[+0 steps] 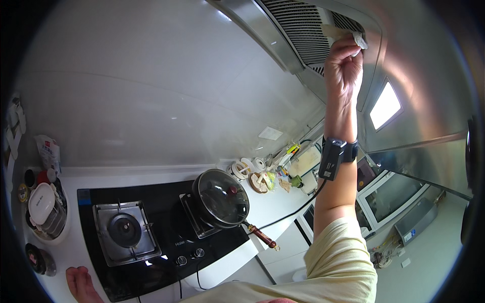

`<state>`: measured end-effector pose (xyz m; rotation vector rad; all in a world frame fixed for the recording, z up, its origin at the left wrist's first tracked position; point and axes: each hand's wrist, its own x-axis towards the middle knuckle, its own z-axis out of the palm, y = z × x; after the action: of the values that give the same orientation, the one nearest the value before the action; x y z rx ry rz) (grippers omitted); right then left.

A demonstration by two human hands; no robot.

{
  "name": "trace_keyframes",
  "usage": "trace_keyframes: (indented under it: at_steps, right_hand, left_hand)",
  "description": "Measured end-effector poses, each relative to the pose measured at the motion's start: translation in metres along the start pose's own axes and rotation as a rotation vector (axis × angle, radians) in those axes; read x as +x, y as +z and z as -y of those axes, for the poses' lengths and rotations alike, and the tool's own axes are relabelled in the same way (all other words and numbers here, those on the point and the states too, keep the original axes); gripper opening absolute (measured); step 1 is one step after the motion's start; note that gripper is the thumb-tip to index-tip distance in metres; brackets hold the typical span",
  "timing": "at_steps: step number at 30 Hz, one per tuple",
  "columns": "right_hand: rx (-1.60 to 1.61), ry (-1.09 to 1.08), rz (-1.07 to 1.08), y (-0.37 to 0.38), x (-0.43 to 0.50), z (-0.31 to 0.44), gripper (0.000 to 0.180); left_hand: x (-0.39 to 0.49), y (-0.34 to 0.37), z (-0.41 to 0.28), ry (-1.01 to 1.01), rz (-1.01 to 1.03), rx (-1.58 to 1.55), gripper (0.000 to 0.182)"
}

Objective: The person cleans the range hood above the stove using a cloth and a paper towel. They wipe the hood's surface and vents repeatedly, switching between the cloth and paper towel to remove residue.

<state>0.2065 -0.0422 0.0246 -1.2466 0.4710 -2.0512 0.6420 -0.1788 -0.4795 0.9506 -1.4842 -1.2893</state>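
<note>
My right hand (345, 57) is raised to the underside of a metal range hood (278, 36), at the upper right. Its fingers pinch a crumpled white cloth or tissue (360, 40) beside the slatted grille (303, 34). A black device is strapped to that wrist, with a cable running down from it. My left hand (82, 285) rests at the counter's lower left, fingers partly curled, near the black glass gas hob (166, 212); whether it holds anything cannot be seen. A frying pan with a glass lid (222, 199) sits on the right burner.
A burner grate (127, 231) occupies the hob's left side. An oval container with kitchen items (47, 216) and a dark-lidded jar (41, 260) stand at left. The pan's wooden handle (263, 236) juts past the counter edge. Small dishes (258, 183) and a cutting board (305, 161) lie at right.
</note>
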Motion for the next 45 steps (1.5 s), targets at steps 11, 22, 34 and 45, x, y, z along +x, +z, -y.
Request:
trace_keyframes:
  at_steps: [11,22,34,45]
  right_hand:
    - [0.018,0.172,0.178,0.000,0.007,-0.002,0.012]
    - [-0.114,0.085,0.116,0.011,0.026,-0.024,0.006]
    - [-0.242,-0.113,0.119,-0.014,0.054,-0.018,0.008]
    - [-0.544,-0.534,0.097,-0.023,0.068,-0.054,0.016]
  left_hand:
    - [0.005,0.019,0.005,-0.391,-0.049,-0.726,0.014]
    - [-0.001,0.012,0.006,-0.398,-0.054,-0.700,0.014]
    - [0.005,0.010,-0.003,-0.422,-0.098,-0.692,0.018]
    - [-0.007,-0.015,-0.014,-0.434,-0.215,-0.583,0.011]
